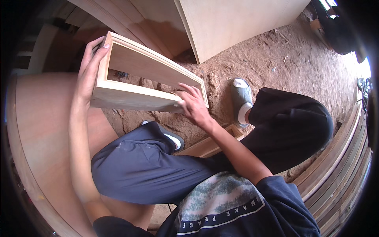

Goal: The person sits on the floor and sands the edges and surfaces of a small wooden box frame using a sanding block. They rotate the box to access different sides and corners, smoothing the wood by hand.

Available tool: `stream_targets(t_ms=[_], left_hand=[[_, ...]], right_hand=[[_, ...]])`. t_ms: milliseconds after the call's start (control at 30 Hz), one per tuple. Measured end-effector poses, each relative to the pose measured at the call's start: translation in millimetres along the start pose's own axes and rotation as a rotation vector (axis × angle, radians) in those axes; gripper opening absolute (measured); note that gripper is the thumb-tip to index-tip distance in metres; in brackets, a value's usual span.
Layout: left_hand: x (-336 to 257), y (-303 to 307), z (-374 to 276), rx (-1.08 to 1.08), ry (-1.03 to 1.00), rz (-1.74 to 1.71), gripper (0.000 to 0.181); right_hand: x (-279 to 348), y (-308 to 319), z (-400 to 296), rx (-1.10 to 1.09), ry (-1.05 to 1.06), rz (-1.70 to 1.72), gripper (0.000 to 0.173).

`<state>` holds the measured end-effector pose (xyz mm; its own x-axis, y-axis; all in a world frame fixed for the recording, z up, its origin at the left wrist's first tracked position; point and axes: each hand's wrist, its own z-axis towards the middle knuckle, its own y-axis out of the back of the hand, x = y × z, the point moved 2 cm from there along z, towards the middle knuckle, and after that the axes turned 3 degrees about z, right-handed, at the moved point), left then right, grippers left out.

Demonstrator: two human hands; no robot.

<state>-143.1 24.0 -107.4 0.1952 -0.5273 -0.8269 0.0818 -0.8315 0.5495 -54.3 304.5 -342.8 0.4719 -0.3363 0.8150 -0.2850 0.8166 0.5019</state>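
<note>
A long, narrow wooden box frame (139, 99) of pale wood, hollow through the middle, is held tilted above the ground. My left hand (88, 68) grips its left end, thumb on the stepped rim and fingers around the outer side. Toward the right end, my right hand (194, 103) touches the near rim, with its thumb by the outer face and some fingers reaching over the opening. The fingertips there are slightly blurred, and I cannot tell if something small is pinched between them. Through the opening, brown ground shows.
A large plywood cabinet (237, 26) stands ahead. A curved-looking wooden panel (47, 118) lies at my left. Another narrow wooden box (204, 146) rests on the sawdust-strewn ground (219, 74) between my legs. Long wooden boards (334, 163) are stacked at my right.
</note>
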Motion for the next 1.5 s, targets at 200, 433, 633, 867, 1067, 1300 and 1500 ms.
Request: stream_targets(t_ms=[200, 433, 633, 867, 1067, 1300, 1500], left_hand=[[4, 7, -1, -0.020, -0.015, 0.012, 0.064], [-3, -3, -6, -0.043, 0.024, 0.002, 0.062], [-7, -9, -7, -0.054, 0.001, -0.065, 0.060], [11, 17, -5, 0.066, -0.210, 0.193, 0.072], [10, -9, -14, -0.118, -0.172, 0.164, 0.064], [1, -13, -23, -0.063, -0.234, 0.227, 0.053], [-28, -12, -32, 0.059, -0.406, 0.464, 0.068]], right_hand=[[-32, -14, -50, 0.048, -0.146, -0.096, 0.030], [91, 0, 67, -0.133, 0.031, 0.055, 0.026], [107, 10, 85, -0.166, 0.110, -0.001, 0.034], [-9, -10, -24, -0.051, -0.067, -0.194, 0.041], [116, 17, 88, -0.151, 0.099, 0.025, 0.048], [117, 39, 88, -0.118, 0.081, -0.076, 0.033], [58, 47, 30, -0.164, -0.010, -0.050, 0.026]])
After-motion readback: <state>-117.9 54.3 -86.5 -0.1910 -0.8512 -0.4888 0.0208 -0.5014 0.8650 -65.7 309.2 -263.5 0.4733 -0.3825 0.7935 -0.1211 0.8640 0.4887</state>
